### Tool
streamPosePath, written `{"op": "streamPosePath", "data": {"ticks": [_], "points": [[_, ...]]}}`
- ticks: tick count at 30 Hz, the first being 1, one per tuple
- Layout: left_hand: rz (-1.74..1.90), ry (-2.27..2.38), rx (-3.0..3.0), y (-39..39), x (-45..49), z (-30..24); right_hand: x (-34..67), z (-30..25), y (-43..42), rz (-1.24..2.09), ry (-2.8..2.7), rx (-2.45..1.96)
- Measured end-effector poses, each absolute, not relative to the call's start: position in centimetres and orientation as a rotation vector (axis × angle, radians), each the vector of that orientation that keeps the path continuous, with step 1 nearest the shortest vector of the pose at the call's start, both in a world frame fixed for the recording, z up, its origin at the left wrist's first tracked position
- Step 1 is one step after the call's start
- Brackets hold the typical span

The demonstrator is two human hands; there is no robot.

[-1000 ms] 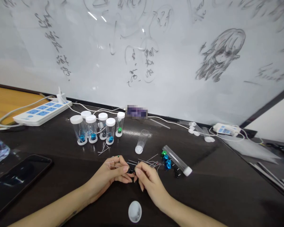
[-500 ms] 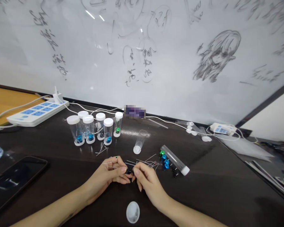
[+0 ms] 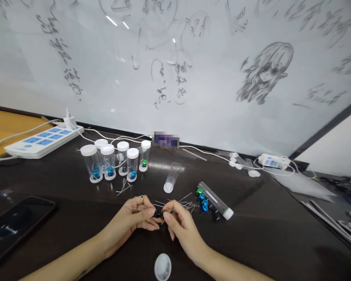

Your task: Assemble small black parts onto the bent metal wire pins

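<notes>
While my left hand (image 3: 133,220) and right hand (image 3: 181,227) pinch one small black part (image 3: 157,214) between their fingertips, low over the table (image 3: 266,234), thin wire pins (image 3: 183,198) lie scattered just behind them. Blue and green knobs (image 3: 202,201) and a capped tube (image 3: 215,200) crowd the right side; a white lid (image 3: 163,267) lies between my forearms.

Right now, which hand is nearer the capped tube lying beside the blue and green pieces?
Right. The right hand sits just left of the capped tube, not touching it; the left hand is farther left, beyond the right one.
</notes>
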State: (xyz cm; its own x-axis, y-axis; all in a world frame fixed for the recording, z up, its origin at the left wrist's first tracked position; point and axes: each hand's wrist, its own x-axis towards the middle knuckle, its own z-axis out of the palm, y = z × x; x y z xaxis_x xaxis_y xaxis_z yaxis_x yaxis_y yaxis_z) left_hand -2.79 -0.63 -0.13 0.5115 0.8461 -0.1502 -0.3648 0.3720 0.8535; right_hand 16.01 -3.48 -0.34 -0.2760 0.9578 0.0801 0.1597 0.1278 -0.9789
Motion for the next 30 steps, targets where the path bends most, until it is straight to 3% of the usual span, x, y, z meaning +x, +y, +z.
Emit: {"op": "streamPosePath", "data": {"ticks": [30], "points": [[0.855, 0.639, 0.887, -0.61, -2.93, -0.3, 16.04, -0.97, -3.15, 1.227, -1.531, -1.124]]}}
